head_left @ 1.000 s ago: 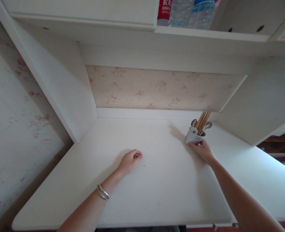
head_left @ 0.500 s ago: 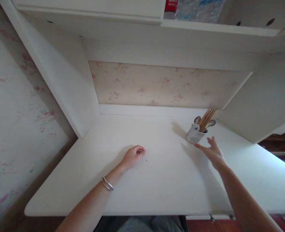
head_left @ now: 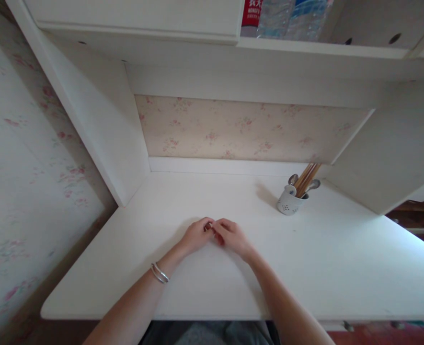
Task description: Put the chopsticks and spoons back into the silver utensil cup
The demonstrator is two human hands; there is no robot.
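Over the middle of the white desk (head_left: 183,196), my left hand (head_left: 197,234) is curled, with two silver bangles (head_left: 159,272) on its wrist. My right hand (head_left: 231,237) meets it, fingertips touching or nearly touching those of the left. The fingers of both are closed in a pinch. Whatever may be between them is too small or hidden to make out. Behind and to the right, apart from both hands, stands a white utensil holder (head_left: 289,205) with a pattern of holes. Wooden chopsticks (head_left: 307,179) and metal spoons (head_left: 314,184) stick up out of it.
A white side panel (head_left: 85,110) bounds the desk at the left, another (head_left: 387,148) at the right. Overhead, a shelf (head_left: 305,47) carries clear plastic bottles (head_left: 305,19) and something with a red label (head_left: 251,13). Floral wallpaper (head_left: 229,127) shows at the back.
My right hand has moved left, from beside the utensil holder to my left hand, and its spread fingers have closed. The left hand stays where it was. The utensil holder has not moved.
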